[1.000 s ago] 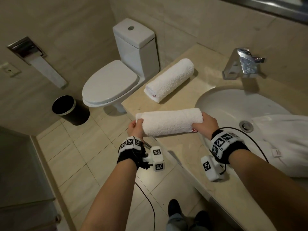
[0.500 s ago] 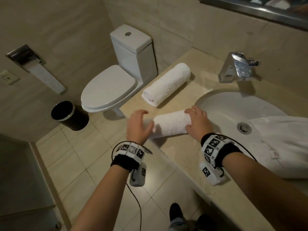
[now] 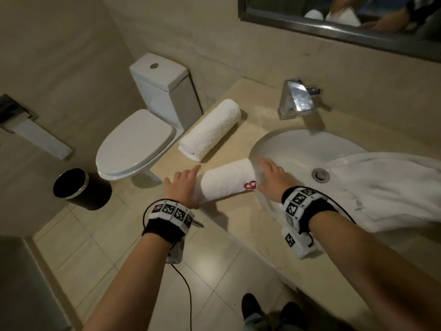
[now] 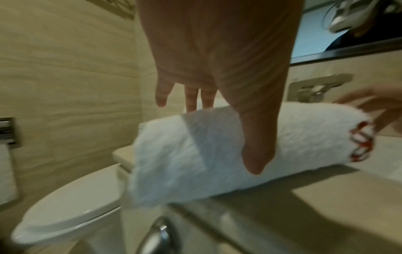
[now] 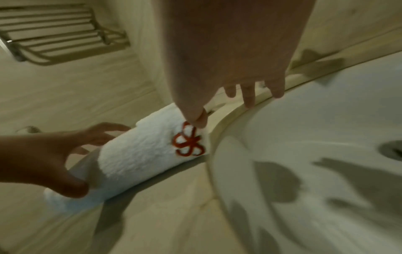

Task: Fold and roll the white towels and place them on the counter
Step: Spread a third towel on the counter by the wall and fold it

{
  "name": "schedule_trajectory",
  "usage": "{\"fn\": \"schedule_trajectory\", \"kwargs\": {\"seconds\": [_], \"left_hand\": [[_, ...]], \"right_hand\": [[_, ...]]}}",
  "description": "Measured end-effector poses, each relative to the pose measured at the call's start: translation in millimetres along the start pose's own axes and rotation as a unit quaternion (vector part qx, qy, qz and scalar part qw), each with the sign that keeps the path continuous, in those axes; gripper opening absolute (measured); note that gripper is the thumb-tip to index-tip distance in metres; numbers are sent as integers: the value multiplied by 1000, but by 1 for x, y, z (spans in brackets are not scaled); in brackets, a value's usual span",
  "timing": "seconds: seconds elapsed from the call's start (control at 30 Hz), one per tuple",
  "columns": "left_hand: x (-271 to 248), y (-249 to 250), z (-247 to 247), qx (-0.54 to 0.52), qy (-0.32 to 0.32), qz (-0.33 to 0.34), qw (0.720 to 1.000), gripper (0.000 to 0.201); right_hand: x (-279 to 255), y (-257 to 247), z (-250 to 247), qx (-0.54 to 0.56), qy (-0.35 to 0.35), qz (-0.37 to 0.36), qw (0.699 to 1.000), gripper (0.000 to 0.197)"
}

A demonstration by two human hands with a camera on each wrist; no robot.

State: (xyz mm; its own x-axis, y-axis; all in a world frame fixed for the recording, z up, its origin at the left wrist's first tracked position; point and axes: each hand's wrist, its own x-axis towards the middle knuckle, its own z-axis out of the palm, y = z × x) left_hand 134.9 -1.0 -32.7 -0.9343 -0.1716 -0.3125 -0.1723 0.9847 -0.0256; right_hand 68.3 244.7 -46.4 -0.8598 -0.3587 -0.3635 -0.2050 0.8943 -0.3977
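A rolled white towel [image 3: 224, 180] with a red emblem [image 5: 188, 141] lies on the beige counter [image 3: 241, 218], beside the sink. My left hand [image 3: 182, 183] is at its left end with fingers spread, the thumb [image 4: 256, 154] lying against the roll [image 4: 217, 151]. My right hand [image 3: 270, 174] is at the emblem end, fingers straight over the basin rim, thumb tip [image 5: 199, 120] touching the towel. Neither hand grips it. A second rolled towel [image 3: 211, 130] lies farther back on the counter. An unrolled white towel [image 3: 386, 187] is draped over the sink's right side.
The white basin [image 3: 293, 151] and chrome faucet [image 3: 298, 99] are right of the rolls. A toilet [image 3: 138, 142] and a black bin [image 3: 78, 187] stand on the floor to the left, below the counter's end. A mirror [image 3: 334, 17] hangs above.
A second ago both hands gripped the rolled towel by its ends at the counter's edge. It now lies on the counter, turned emblem up, and both hands have let go and spread their fingers.
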Motion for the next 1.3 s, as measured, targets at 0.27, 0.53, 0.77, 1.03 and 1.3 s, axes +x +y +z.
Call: {"fn": "schedule_trajectory", "kwargs": {"seconds": [0.27,0.53,0.77,1.03,1.3], "left_hand": [[-2,116,-28,-11,23,159,987,67],[-15,202,-40,5,-6,232,973,46],[-37,265,-32,22,-36,277,960,36],[-62,303,-43,27,-44,294,955,33],[-64,344,-45,1,-59,300,952,35]], "right_hand": [[-81,134,-16,-95,-51,271,956,48],[-141,196,0,-36,-88,287,953,53],[-158,210,-10,13,82,254,964,51],[-150,222,-44,202,108,332,915,52],[-171,243,-71,368,345,293,812,18]]}}
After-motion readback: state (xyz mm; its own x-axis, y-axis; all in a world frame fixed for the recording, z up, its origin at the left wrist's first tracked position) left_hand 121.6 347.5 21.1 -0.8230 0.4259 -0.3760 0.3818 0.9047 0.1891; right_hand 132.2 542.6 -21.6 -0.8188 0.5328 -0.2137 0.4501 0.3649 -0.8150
